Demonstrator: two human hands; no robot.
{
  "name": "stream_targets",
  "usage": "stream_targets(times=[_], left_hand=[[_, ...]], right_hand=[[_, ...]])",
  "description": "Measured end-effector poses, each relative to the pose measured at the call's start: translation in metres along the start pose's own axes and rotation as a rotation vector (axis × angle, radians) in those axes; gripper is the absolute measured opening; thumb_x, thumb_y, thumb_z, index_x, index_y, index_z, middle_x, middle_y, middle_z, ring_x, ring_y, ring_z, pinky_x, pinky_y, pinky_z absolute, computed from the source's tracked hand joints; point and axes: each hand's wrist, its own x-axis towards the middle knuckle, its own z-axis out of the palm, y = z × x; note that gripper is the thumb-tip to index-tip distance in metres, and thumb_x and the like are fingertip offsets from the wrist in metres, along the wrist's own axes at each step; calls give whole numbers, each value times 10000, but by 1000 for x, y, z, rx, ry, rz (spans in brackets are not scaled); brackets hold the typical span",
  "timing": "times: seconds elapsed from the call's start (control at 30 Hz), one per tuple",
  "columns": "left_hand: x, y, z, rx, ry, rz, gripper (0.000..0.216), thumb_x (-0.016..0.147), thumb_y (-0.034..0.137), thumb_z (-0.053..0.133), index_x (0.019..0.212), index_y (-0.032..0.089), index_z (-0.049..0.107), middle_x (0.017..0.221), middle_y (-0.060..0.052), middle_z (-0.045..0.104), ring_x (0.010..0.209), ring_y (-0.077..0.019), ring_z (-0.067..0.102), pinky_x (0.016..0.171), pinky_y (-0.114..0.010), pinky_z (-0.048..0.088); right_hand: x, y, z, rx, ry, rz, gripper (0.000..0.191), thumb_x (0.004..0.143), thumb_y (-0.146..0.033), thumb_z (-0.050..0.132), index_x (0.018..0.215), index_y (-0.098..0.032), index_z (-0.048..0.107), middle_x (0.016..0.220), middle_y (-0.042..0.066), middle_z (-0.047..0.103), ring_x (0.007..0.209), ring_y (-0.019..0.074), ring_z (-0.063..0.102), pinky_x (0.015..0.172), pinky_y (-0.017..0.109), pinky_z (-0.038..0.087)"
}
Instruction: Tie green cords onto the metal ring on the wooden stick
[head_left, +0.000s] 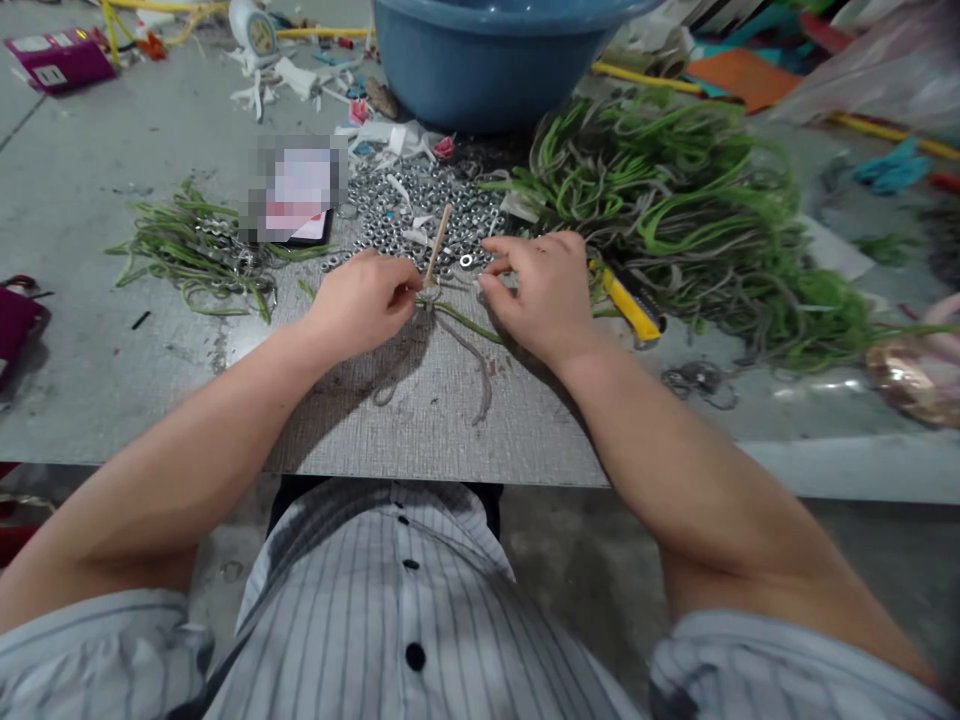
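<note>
My left hand (364, 300) is closed in a pinch at the base of a thin wooden stick (438, 243) that stands tilted, where a green-and-grey cord (465, 322) meets it. My right hand (541, 290) hovers just to the right with fingers curled, thumb and forefinger pinched near the cord and the edge of a heap of small metal nuts (420, 215). What the right fingers grip is too small to make out. Grey cord tails (480, 375) trail toward me on the table.
A big tangle of green cords (690, 215) lies at the right, a smaller bundle (199, 255) at the left. A yellow utility knife (630, 305) lies beside my right hand. A blue basin (491, 60) stands behind the nuts. The grey table's front edge (450, 470) is near my body.
</note>
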Motion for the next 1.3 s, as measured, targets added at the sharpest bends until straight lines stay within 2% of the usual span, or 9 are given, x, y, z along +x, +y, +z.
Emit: stream_targets(times=[0.17,0.37,0.57,0.73,0.87,0.97,1.07,1.2,1.3], left_hand=[[-1,-2,3,-36,47,51,266,872,157,511,971,226,747,940,-65,778,950,-235,668,819,-348,541],[-1,-4,4,-21,38,44,267,861,162,509,954,227,750,909,-80,766,949,-263,671,819,-390,543],[-2,-3,3,-27,32,106,264,842,176,517,930,234,760,917,-77,768,956,-262,669,825,-386,550],[-2,1,2,13,-7,97,285,873,198,502,971,209,770,939,-91,762,988,-269,670,859,-392,543],[-3,3,1,-3,21,105,308,876,195,527,1064,212,771,950,-90,766,1000,-274,669,867,-395,544],[-4,3,1,-23,56,127,371,894,194,543,1209,225,736,970,-72,771,997,-257,673,899,-391,538],[-4,5,3,-36,52,164,390,902,208,574,1264,235,713,974,-61,771,982,-246,679,918,-390,532],[-3,8,5,-24,9,203,300,913,224,572,1151,205,753,936,-76,757,978,-257,678,911,-397,529],[-3,9,3,-11,28,173,266,922,212,521,1023,195,766,907,-85,748,972,-261,669,876,-391,529]], right_hand=[[0,-1,-1,5,39,5,335,932,-305,522,1234,-282,664,958,71,776,986,322,677,985,558,465],[-3,-15,-13,57,94,-3,320,989,-385,478,1251,-311,648,1068,70,780,1047,318,685,1015,567,467],[-5,-22,-7,228,89,46,253,910,-402,621,1130,-289,678,878,36,772,801,257,687,874,485,540],[-5,-16,4,450,98,158,262,853,-396,699,1079,-265,677,800,-2,743,673,187,641,731,391,547],[-4,-16,6,616,102,210,299,830,-452,751,1064,-281,673,790,-20,723,681,175,642,706,373,556],[-4,-22,1,723,55,213,367,804,-507,790,1082,-294,681,797,-20,699,702,178,644,704,378,566],[-5,-32,-5,778,14,199,408,790,-547,803,1098,-306,686,809,-17,681,738,190,655,738,399,584],[-7,-43,-10,793,6,155,413,796,-591,788,1085,-311,695,820,-7,686,760,197,662,773,403,590],[-9,-46,-8,752,47,125,392,831,-609,749,1073,-304,697,844,0,704,784,196,673,778,388,581]])
